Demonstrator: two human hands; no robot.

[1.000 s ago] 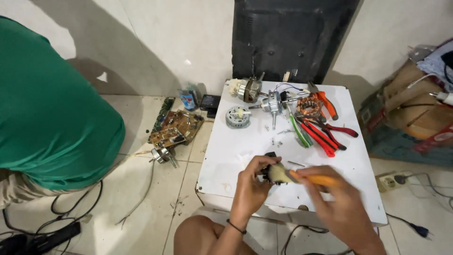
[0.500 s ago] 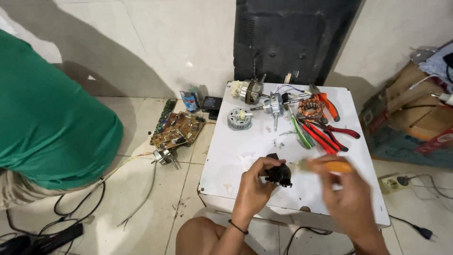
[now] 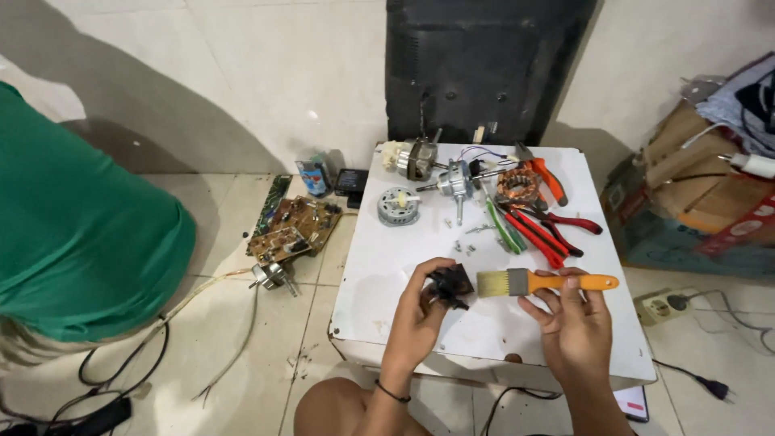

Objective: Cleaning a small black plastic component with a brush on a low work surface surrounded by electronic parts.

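My left hand point(image 3: 420, 311) pinched the small black part point(image 3: 450, 286) over the white table point(image 3: 404, 250); at three o'clock, right hand point(image 3: 575, 323) fingers gripped the orange-handled brush point(image 3: 542, 282). Light strokes suited.

One brush point(image 3: 533, 282) and one black part point(image 3: 450, 286) are held. On the counter point(image 3: 420, 315), approx. three motor units point(image 3: 398, 205) and one copper stator point(image 3: 517, 184) are counted. Two circuit boards point(image 3: 292, 228) are seen on the floor point(image 3: 218, 339).

The black part point(image 3: 450, 285) (kind unclear) is half hidden by the left hand point(image 3: 417, 311).
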